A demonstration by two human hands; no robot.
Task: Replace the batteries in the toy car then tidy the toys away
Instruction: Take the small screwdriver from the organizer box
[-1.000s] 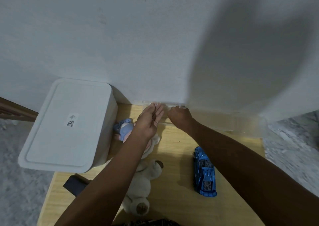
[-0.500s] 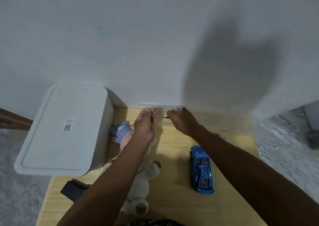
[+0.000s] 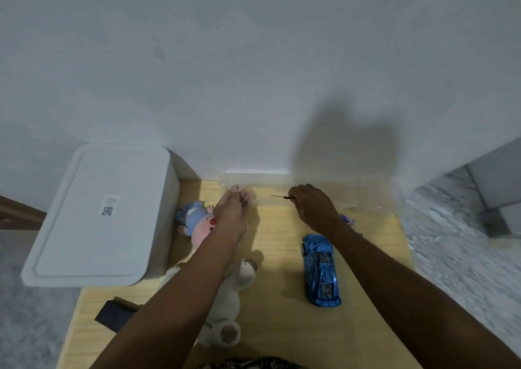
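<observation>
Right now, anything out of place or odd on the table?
Mostly untidy: the white teddy and pink plush lie flopped over under the left forearm. The blue toy car sits upright, untouched. Nothing spilled or visibly damaged.

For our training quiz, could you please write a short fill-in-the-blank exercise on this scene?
1. The right hand holds a thin ____.
2. The toy car is coloured ____.
3. The white bin stands at the table's ____ side.
4. The teddy lies under the ____ arm.

Missing words: screwdriver; blue; left; left
</observation>
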